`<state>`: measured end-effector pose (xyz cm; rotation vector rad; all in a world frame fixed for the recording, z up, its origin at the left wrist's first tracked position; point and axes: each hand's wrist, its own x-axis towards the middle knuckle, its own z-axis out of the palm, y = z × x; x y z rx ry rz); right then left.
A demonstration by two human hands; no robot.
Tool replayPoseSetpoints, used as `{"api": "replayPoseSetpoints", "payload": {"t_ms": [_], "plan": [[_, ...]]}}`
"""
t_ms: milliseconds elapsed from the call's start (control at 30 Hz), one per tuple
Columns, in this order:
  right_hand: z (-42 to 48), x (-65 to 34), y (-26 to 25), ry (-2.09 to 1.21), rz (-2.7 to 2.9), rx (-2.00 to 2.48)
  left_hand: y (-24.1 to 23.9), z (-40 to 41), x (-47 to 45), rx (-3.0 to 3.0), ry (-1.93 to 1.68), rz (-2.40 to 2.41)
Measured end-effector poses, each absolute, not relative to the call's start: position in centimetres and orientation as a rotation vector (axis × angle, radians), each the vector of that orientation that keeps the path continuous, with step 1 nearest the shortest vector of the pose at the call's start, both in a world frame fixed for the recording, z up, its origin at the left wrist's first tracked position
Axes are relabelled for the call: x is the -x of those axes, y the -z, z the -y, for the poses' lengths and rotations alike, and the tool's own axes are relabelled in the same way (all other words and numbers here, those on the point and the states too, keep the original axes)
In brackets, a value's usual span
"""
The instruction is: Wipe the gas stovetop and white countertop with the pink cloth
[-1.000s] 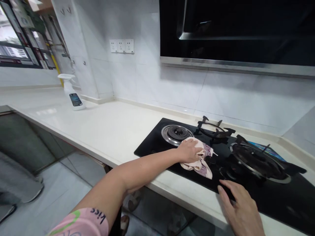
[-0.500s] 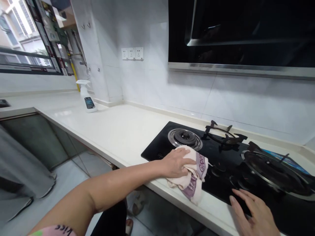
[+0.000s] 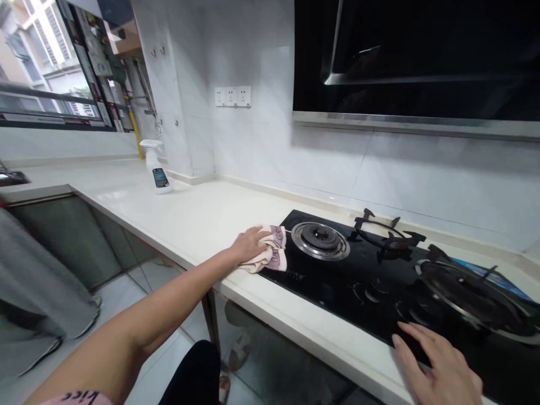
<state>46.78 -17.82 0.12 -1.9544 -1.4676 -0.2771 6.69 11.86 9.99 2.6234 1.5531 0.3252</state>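
Leftward along the cooktop's [image 3: 312, 284] front edge, the left hand [image 3: 248, 247] and the cloth [image 3: 277, 248] have moved since half a second ago, leaving the left burner [image 3: 319, 236] and the near knob [image 3: 375, 291] in plain view. Now the cloth lies bunched across the cooktop's left front corner, partly on the pale counter [image 3: 177, 211], and the left hand grips it from above, fingers spread over its folds. Nothing is held in the right hand [image 3: 442, 365], its fingers loosely bent at the cooktop's front edge. White and opaque, a spray bottle [image 3: 152, 163] stands upright on the counter, well apart from both hands; what it contains cannot be seen. Behind the cooktop rises a glossy tiled wall [image 3: 261, 152] with three sockets [image 3: 233, 96] and a black range hood [image 3: 400, 62], cut off at the top and right. A window [image 3: 42, 62] fills the upper left. Part of a blue sheet [image 3: 508, 284] is hidden behind a dark round piece [image 3: 455, 287] at the cooktop's right, and a dark object [image 3: 12, 178] at the left edge is too cropped to identify.
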Motion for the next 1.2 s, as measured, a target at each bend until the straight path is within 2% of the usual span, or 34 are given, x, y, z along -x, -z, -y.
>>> {"api": "replayPoseSetpoints", "payload": {"t_ms": [367,600,767,1000,1200], "plan": [[17.9,-45.2,-1.0,0.248,1.427,1.946,-9.9,-12.7,3.2,-2.668,-0.404,-2.058],[17.9,-44.3,-1.5,0.267,1.401,1.951,-10.0,-10.4,3.9,-2.672,-0.39,-1.936],[17.6,-44.5,-1.1,0.308,1.431,1.934,-8.7,-4.7,1.1,-2.678,-0.486,-1.796],[17.7,-44.5,-1.5,0.271,1.454,1.987,-6.3,1.5,-3.0,-2.77,-1.017,-1.594],[18.0,-43.9,-2.0,0.258,1.457,2.02,-5.8,2.7,-6.8,-2.692,-1.438,-1.014]]}}
